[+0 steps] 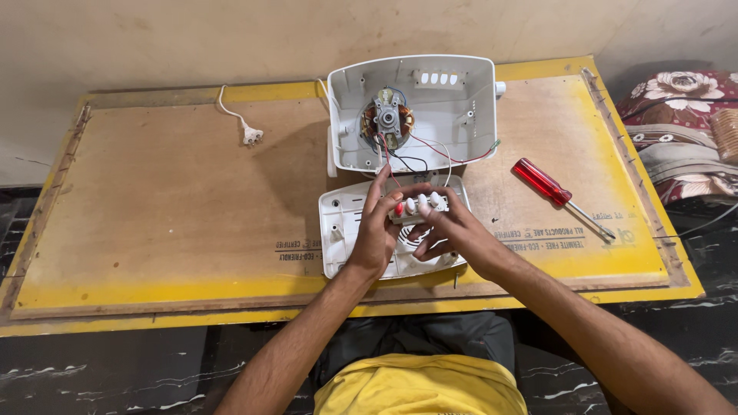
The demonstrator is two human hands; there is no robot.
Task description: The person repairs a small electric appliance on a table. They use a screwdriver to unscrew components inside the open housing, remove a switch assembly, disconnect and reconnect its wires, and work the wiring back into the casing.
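Observation:
A small push-button switch block (419,205) with one red and several white buttons sits between both hands, above a flat white plastic cover (338,230). My left hand (377,230) grips its left end and my right hand (446,227) grips its right end. Red, black and white wires (419,157) run from the block up to an open white appliance housing (469,92) with a copper-wound motor (387,121) inside.
A red-handled screwdriver (544,182) lies to the right on the yellow-edged plywood board (169,200). A white plug and cord (250,134) lie at the back left. Patterned fabric (680,131) sits beyond the right edge. A wall stands behind.

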